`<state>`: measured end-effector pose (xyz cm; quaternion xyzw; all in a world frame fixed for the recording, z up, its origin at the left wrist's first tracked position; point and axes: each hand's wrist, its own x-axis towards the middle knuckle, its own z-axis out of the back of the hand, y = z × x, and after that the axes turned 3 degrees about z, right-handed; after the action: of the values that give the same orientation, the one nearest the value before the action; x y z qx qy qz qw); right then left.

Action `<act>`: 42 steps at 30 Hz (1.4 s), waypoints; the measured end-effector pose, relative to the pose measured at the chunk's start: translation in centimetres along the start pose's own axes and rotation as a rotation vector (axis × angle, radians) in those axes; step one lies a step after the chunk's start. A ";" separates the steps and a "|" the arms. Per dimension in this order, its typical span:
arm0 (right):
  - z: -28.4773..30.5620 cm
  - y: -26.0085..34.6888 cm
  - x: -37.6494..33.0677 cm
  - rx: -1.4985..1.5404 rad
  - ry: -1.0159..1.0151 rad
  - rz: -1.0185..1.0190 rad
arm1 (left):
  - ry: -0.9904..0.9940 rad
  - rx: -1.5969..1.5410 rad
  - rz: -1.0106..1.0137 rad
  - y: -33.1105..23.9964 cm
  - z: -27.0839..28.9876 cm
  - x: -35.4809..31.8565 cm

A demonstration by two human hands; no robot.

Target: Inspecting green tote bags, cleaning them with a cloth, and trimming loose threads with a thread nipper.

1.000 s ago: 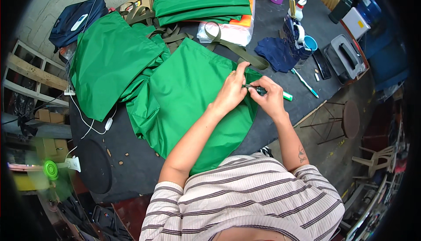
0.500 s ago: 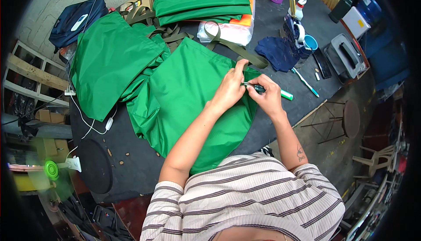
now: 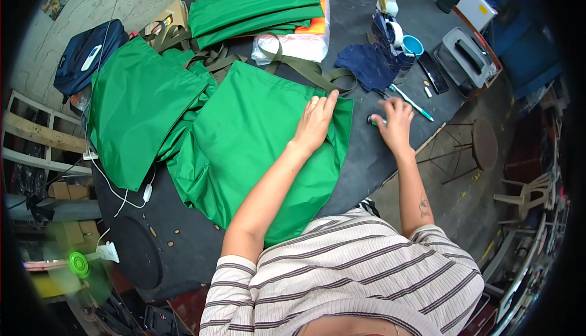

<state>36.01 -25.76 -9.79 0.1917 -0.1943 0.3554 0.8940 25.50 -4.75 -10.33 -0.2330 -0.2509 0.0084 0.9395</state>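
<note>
A green fabric bag (image 3: 244,134) with an olive strap (image 3: 299,70) lies spread on the dark table in front of me. My left hand (image 3: 314,121) rests on it near its upper right corner, fingers stretched out and holding nothing. To the right of the bag, my right hand (image 3: 397,121) hovers low over the table, its fingers apart and curved. Under its thumb side shows the dark end of a small green stick-like item (image 3: 372,120); the rest is hidden by the hand. Just beyond the fingertips lies a small dark tool (image 3: 383,94), too small to make out.
More green bags (image 3: 140,107) lie on the left, and a folded stack (image 3: 256,6) sits at the back. To the right are a toothbrush (image 3: 412,102), a navy cloth (image 3: 365,67), a phone (image 3: 433,74), a blue cup (image 3: 413,45) and a grey bin (image 3: 465,61).
My right hand has left the bag's corner, moved right over the green stick-like item, and let go of the small dark tool. My left hand has flattened on the bag. The whole view has shifted slightly.
</note>
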 end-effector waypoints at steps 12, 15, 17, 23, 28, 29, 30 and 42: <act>-1.6 8.3 0.9 0.576 0.009 -0.135 | -0.084 -0.197 0.067 0.4 -1.7 0.5; -3.2 8.5 1.4 0.513 0.006 -0.154 | -0.097 -0.197 0.073 0.5 -1.7 0.6; -4.2 8.5 1.4 0.496 -0.037 -0.139 | -0.096 -0.201 0.091 0.7 -1.6 0.9; -5.0 8.7 1.3 0.546 -0.135 -0.088 | -0.107 -0.203 0.084 0.8 -1.6 0.8; -5.0 8.8 1.4 0.549 -0.068 -0.083 | -0.122 -0.199 0.081 1.0 -1.6 0.7; -5.0 8.8 1.3 0.550 -0.068 -0.082 | -0.124 -0.199 0.082 1.1 -1.6 0.7; -4.9 8.7 1.3 0.549 -0.044 -0.080 | -0.114 -0.200 0.089 1.1 -1.6 0.6; -3.3 6.8 1.2 0.624 -0.175 -0.153 | -0.154 0.145 0.059 1.0 0.0 0.0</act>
<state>32.70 -18.92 -10.57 0.5001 -0.1371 0.3118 0.7962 25.59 -3.86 -10.82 -0.1703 -0.3143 0.0721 0.9311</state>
